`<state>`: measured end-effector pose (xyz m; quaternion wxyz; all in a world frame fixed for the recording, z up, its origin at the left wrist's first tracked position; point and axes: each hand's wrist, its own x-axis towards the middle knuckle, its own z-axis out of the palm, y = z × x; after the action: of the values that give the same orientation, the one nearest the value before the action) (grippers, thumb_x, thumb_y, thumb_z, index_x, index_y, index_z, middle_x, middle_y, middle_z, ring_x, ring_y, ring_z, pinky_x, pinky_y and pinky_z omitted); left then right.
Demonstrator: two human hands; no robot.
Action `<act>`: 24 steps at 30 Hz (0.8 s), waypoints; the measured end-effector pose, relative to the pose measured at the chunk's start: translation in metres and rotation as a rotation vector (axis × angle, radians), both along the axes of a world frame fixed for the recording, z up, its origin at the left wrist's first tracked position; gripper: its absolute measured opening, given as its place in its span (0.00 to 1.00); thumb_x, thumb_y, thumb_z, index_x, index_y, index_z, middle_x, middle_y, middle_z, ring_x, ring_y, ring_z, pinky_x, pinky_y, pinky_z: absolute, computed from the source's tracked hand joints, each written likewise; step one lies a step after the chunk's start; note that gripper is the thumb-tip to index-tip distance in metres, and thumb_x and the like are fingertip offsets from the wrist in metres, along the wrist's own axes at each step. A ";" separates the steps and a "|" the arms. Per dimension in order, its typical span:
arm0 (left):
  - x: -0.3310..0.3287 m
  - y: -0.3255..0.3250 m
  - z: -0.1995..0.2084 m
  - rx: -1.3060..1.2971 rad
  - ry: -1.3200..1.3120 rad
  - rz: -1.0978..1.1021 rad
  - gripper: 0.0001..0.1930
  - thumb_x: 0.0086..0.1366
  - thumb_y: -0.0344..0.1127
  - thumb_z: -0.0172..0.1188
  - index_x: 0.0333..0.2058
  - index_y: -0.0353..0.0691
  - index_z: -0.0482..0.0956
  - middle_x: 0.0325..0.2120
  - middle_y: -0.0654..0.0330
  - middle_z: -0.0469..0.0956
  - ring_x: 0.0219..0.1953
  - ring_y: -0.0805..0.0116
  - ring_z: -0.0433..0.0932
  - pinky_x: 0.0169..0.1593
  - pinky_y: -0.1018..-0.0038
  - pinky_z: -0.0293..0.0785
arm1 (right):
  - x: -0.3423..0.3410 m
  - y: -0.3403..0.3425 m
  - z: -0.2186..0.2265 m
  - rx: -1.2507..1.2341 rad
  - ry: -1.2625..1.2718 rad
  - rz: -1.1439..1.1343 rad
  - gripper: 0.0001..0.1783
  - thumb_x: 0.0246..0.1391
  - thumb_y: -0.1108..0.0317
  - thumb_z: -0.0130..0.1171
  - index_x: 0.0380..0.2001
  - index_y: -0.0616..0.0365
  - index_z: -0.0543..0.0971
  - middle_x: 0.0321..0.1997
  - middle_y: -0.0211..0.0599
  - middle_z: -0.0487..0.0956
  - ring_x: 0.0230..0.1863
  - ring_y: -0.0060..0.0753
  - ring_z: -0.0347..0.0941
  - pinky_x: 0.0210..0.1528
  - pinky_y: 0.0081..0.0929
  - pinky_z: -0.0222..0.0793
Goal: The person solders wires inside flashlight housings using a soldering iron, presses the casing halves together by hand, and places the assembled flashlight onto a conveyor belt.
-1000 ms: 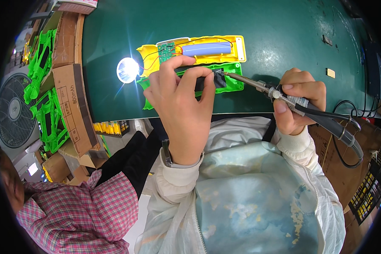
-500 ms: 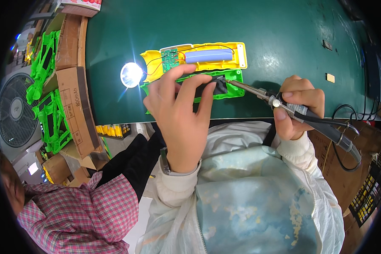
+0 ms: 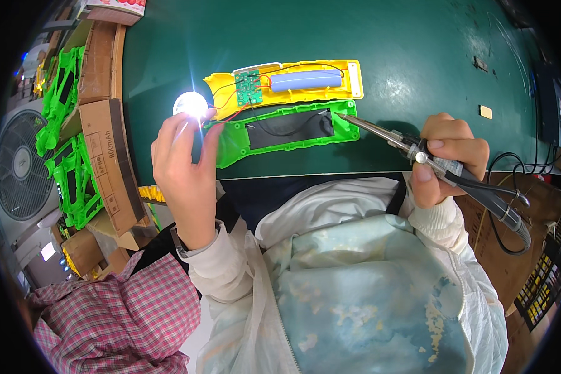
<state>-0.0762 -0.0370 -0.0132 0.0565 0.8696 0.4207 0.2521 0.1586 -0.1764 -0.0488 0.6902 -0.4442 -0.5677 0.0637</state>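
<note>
My left hand [image 3: 190, 165] has its fingers closed around the rim of a lit round lamp head [image 3: 190, 105], which glares white. Thin wires run from it to a green circuit board [image 3: 249, 87] in a yellow casing half [image 3: 349, 81], beside a blue-violet cylindrical battery [image 3: 305, 80]. Nearer me lies a green casing half [image 3: 230, 146] with a black panel [image 3: 287, 129]; a black wire loops over the panel. My right hand [image 3: 449, 156] grips a soldering iron [image 3: 405, 144], its tip over the green half's right end.
Green casings [image 3: 75, 181] fill cardboard boxes [image 3: 112, 162] at the left. A person in a checked shirt [image 3: 124, 311] sits beside me. On the green table [image 3: 405, 56] lie a small tan block [image 3: 485, 112] and a dark piece [image 3: 480, 63]. Black cables [image 3: 511, 162] hang at the right.
My left hand has moved left from the black panel to the lamp head and taken hold of it. The panel now shows fully. The iron has shifted slightly right.
</note>
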 end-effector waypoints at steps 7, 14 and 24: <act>0.007 -0.001 -0.005 0.018 0.041 -0.003 0.12 0.45 0.26 0.67 0.30 0.34 0.77 0.31 0.58 0.73 0.32 0.62 0.72 0.35 0.71 0.68 | 0.008 -0.010 0.002 -0.056 0.001 0.022 0.19 0.35 0.74 0.62 0.33 0.57 0.66 0.25 0.36 0.70 0.18 0.26 0.61 0.21 0.25 0.58; 0.005 -0.002 -0.006 0.059 0.075 -0.010 0.12 0.44 0.27 0.67 0.31 0.35 0.78 0.31 0.60 0.73 0.32 0.63 0.72 0.35 0.71 0.68 | 0.012 -0.009 0.003 -0.050 -0.008 0.095 0.19 0.36 0.74 0.62 0.33 0.58 0.65 0.24 0.37 0.69 0.18 0.25 0.60 0.20 0.24 0.57; 0.002 0.003 -0.005 0.033 0.067 0.024 0.13 0.43 0.24 0.68 0.30 0.36 0.77 0.31 0.60 0.75 0.33 0.64 0.74 0.35 0.74 0.69 | 0.004 -0.003 0.002 -0.087 -0.059 0.033 0.20 0.42 0.64 0.65 0.30 0.57 0.63 0.21 0.32 0.63 0.16 0.24 0.56 0.16 0.23 0.47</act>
<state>-0.0741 -0.0337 -0.0187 0.0248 0.8732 0.4287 0.2304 0.1621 -0.1795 -0.0466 0.6521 -0.4660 -0.5917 0.0869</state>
